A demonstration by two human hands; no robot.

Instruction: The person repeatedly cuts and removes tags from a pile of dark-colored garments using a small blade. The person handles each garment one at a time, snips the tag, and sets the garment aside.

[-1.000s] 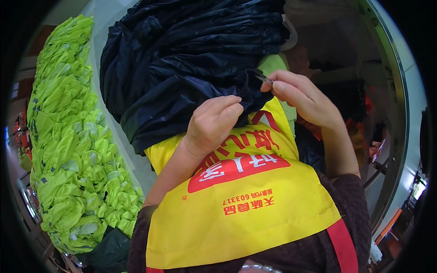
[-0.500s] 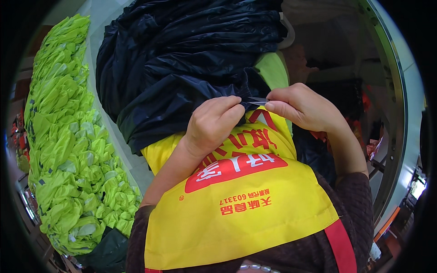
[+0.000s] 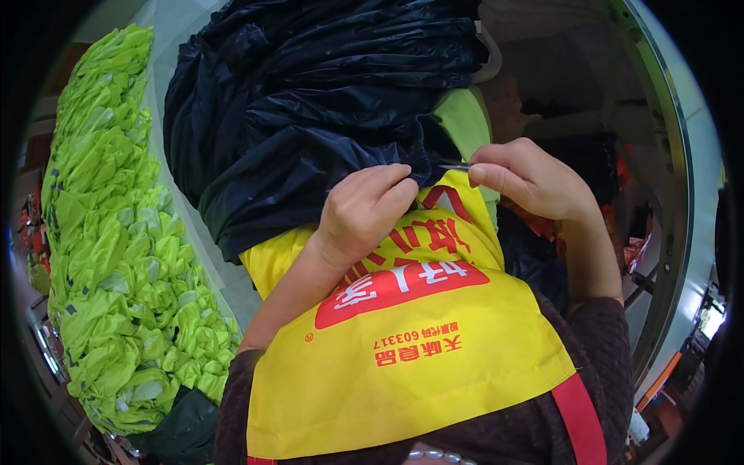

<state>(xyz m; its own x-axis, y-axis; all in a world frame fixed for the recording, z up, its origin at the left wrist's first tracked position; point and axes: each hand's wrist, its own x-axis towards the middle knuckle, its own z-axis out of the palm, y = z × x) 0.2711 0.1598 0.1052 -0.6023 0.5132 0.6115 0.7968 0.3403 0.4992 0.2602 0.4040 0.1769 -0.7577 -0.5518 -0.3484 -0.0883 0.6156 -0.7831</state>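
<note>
A large heap of dark navy, slightly shiny fabric (image 3: 310, 116) lies across my lap, its gathered edge toward me. My left hand (image 3: 363, 213) is closed at that edge, thumb and forefinger pinching the dark cloth. Just to the right, my right hand (image 3: 535, 180) grips small metal thread snips (image 3: 453, 165) between thumb and fingers. Their thin pointed blades face left, toward the pinched edge, and appear close together. Most of the snips are hidden inside my hand. Under both hands spreads the yellow apron (image 3: 418, 395) that I wear.
On the left stands a long pile of bright lime-green garments (image 3: 116, 232), beside a pale surface edge (image 3: 182, 209). Light green cloth (image 3: 465, 116) shows beside the dark heap. A metal-edged table (image 3: 682, 194) curves along the right.
My right hand has drawn slightly right, away from the dark edge, and the snips' blades have come together from being apart. My left hand holds its place.
</note>
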